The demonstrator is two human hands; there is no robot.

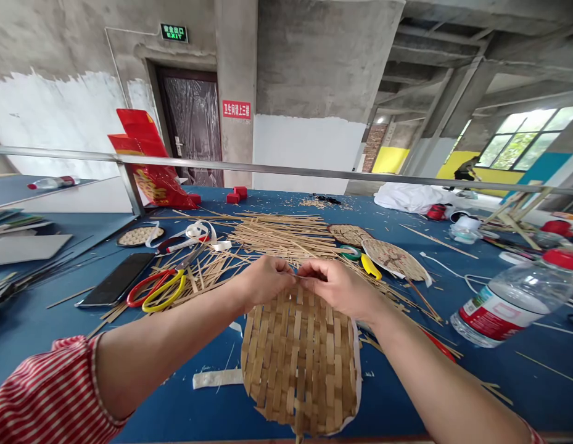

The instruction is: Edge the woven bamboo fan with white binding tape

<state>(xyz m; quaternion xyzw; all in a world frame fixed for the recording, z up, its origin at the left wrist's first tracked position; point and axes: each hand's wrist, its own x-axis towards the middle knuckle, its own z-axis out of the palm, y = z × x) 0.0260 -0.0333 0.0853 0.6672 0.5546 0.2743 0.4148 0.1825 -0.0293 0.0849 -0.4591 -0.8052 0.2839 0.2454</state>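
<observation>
In front of me on the blue table lies a woven bamboo fan (300,364), rounded, with white tape along its right edge. My left hand (267,280) and my right hand (335,283) meet at its far edge, thumbs and fingertips pinched almost together there. What exactly sits between the fingertips is too small to tell, though the fan's rim is right beneath them. A strip of white tape (218,378) sticks out from the fan's left side. Just left of my left forearm are scissors (163,288) with red and yellow handles.
Loose bamboo strips (277,234) cover the table's middle. A black phone (117,279) and white tape roll (198,231) lie left. To the right are a plastic bottle (503,308), a finished-looking woven fan (395,259) and a green tape roll (350,251). A metal rail (286,168) crosses behind.
</observation>
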